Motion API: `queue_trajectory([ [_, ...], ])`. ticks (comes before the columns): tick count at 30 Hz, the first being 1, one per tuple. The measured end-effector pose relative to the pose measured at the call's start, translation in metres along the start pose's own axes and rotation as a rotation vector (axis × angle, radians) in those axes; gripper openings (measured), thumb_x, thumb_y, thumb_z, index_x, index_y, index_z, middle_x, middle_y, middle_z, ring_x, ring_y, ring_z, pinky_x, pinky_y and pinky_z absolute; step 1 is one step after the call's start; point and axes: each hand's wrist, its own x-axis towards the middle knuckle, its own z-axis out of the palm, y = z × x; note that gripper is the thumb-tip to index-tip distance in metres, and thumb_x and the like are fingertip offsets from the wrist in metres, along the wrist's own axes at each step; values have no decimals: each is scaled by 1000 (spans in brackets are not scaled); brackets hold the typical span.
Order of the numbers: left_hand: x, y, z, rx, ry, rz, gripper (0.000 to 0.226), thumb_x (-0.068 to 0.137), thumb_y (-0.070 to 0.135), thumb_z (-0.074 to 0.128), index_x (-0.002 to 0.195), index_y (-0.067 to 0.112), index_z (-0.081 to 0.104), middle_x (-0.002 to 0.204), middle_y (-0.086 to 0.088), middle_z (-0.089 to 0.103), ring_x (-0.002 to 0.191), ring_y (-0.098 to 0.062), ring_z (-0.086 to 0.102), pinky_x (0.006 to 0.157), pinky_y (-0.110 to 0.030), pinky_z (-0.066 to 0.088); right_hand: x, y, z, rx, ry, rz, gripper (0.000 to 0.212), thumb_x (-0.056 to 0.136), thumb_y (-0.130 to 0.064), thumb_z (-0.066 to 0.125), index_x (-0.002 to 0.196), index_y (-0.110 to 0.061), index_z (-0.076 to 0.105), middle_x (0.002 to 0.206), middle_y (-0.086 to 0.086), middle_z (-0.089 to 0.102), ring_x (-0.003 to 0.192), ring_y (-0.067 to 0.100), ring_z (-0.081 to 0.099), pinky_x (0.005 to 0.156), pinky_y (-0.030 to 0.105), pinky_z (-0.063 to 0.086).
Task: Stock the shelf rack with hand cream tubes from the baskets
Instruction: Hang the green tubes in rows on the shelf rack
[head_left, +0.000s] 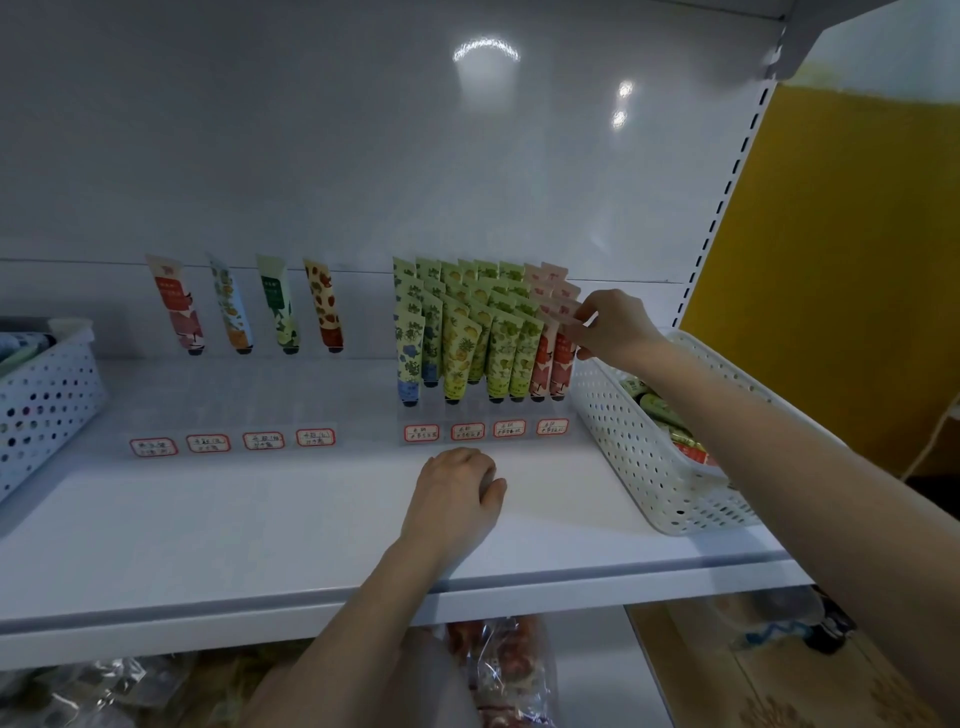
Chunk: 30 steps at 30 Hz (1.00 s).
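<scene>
Now R hand (613, 327) pinches pink tube (561, 366), upright, cap down; L hand (454, 493) relaxed.

Shop: white retail shelf (260, 519), labelled tube rack (488, 414).

I note: white shelf (260, 519) carries left rack (234, 415) beside right rack (488, 413) at the back, left basket (41, 405) and right basket (639, 457) at its ends; left hand (457, 493) rests on it.

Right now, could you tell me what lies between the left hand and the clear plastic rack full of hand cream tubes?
Only a bare strip of white shelf, in the head view, separates the left hand from the clear plastic rack.
</scene>
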Motion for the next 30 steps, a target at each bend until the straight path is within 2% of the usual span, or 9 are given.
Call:
queue_trajectory([
  [2, 0, 0, 0, 1, 2, 4, 22, 90, 26, 51, 88, 8, 63, 89, -2, 61, 86, -17, 51, 81, -30, 41, -1, 0, 0, -4, 1, -11, 14, 94, -16, 53, 89, -4, 58, 94, 17, 68, 64, 21, 63, 63, 23, 49],
  [8, -1, 4, -4, 7, -2, 5, 23, 91, 26, 50, 87, 8, 63, 88, -2, 61, 85, -18, 52, 81, -31, 42, -3, 0, -2, 8, 15, 3, 29, 91, -27, 57, 99, 1, 61, 96, 18, 68, 86, 30, 67, 84, 39, 53],
  [12, -3, 11, -10, -21, 21, 13, 24, 93, 26, 49, 91, 7, 63, 89, -5, 64, 83, -20, 53, 75, -33, 44, -8, 7, -13, -44, 65, 12, 28, 93, -27, 54, 108, -5, 60, 102, 11, 67, 90, 23, 62, 66, 24, 47],
  [17, 17, 57, -33, -40, 36, 151, 38, 90, 32, 43, 96, 3, 67, 92, -13, 68, 87, -30, 60, 72, -39, 49, -28, 30, -51, -44, 146, 11, 19, 93, -18, 50, 100, -4, 62, 91, 12, 69, 86, 23, 63, 65, 28, 47],
  [20, 32, 96, -43, -70, 20, 245, 31, 95, 25, 48, 111, 4, 64, 107, -11, 66, 100, -26, 58, 80, -38, 47, -42, 56, -80, -33, 172, 42, 18, 93, -17, 52, 97, -3, 62, 86, 13, 69, 71, 17, 64, 66, 29, 52],
  [23, 48, 121, -43, -53, -54, 278, 34, 96, 26, 47, 121, 7, 59, 119, -8, 61, 111, -22, 54, 90, -33, 43, -52, 85, -96, -68, 55, 139, 20, 92, -17, 56, 92, 2, 64, 82, 16, 70, 65, 17, 67, 63, 27, 55],
  [25, 61, 134, -40, -9, -119, 270, 33, 96, 29, 47, 117, 7, 59, 115, -9, 61, 108, -24, 55, 88, -34, 43, -58, 100, -96, -96, -54, 212, 21, 92, -16, 56, 92, 3, 64, 81, 17, 70, 67, 20, 68, 65, 29, 57],
  [28, 81, 154, -31, 87, -206, 276, 24, 95, 27, 48, 91, 5, 56, 88, -4, 54, 88, -22, 54, 68, -31, 38, -59, 117, -89, -128, -140, 255, 24, 93, -13, 54, 94, 9, 64, 84, 20, 69, 63, 18, 67, 66, 31, 58],
  [30, 95, 165, -18, 157, -285, 272, 20, 93, 23, 51, 85, 5, 56, 79, -1, 51, 77, -20, 52, 61, -30, 39, -54, 122, -83, -122, -155, 262, 23, 95, -10, 51, 92, 8, 63, 89, 21, 67, 66, 19, 66, 72, 35, 57],
])
